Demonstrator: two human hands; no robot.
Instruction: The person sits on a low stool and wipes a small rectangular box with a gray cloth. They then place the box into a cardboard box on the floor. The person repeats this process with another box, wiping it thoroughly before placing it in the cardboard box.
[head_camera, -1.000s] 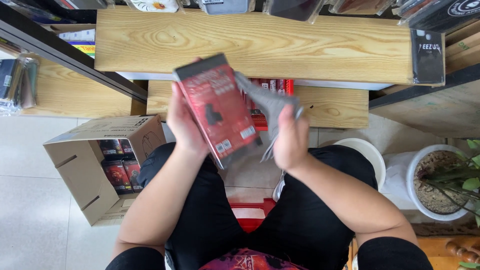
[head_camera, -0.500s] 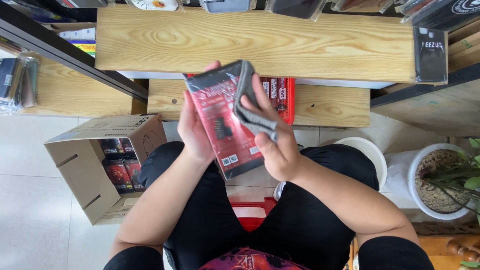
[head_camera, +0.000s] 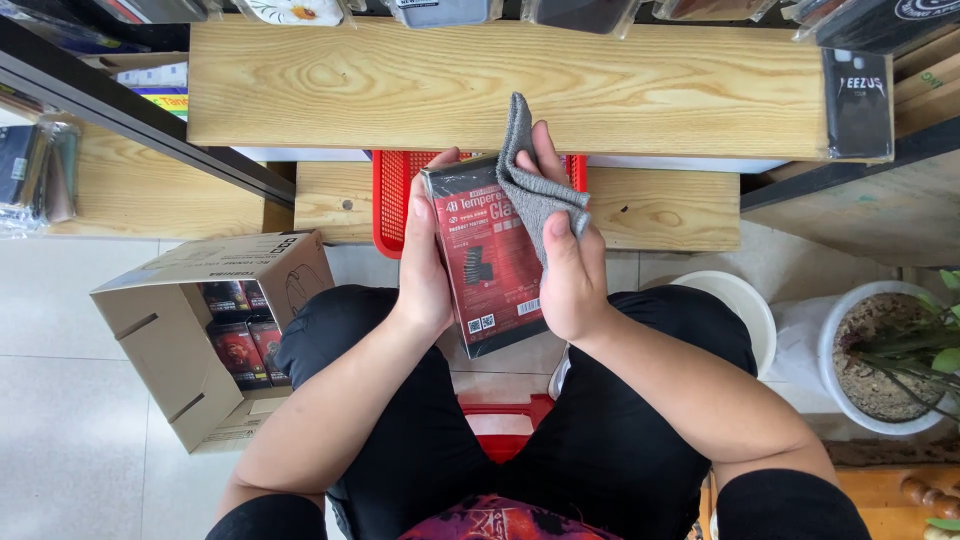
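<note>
Red package (head_camera: 490, 262) upright, long axis vertical

One head-worn camera, looking steeply down over the seated person's lap.

The lens sits close above the forearms and faces almost straight at the floor, tipped a little forward toward 12 o'clock, where the wooden shelf (head_camera: 520, 85) runs across the top of the frame. The left hand (head_camera: 425, 255) and right hand (head_camera: 565, 250) fill the centre at short range, with the knees just under them toward 6 o'clock. The cardboard box (head_camera: 205, 335) lies out at 9 o'clock, the plant pot (head_camera: 885, 355) at 3 o'clock. There is only this one view.
</note>
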